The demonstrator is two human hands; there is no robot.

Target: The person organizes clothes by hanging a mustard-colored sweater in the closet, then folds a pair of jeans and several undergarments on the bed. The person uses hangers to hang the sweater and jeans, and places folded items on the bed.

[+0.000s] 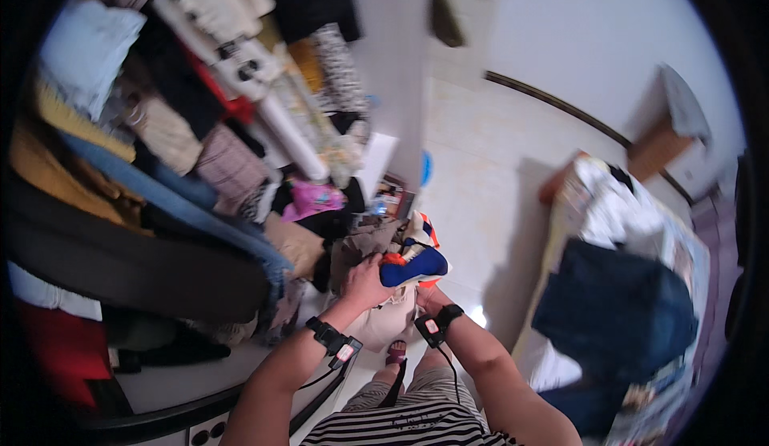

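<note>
In front of my waist both hands are on a bundled piece of patterned cloth [414,268] in blue, orange and cream. My left hand [367,282] grips its near left side, the fingers partly hidden by the folds. My right hand [431,299] is under its right side, and most of those fingers are out of sight beneath it. Below the bundle hangs a pale pink cloth or bag [378,326]; I cannot tell which hand, if either, touches it. Brownish crumpled fabric [372,235] lies just beyond my left hand.
A wardrobe full of hanging and folded clothes [168,121] takes up the left, with a bright pink item [312,198] near its edge. To the right, a bed carries dark blue garments [619,308] and a white garment [619,205]. A brown box [661,139] stands farther back.
</note>
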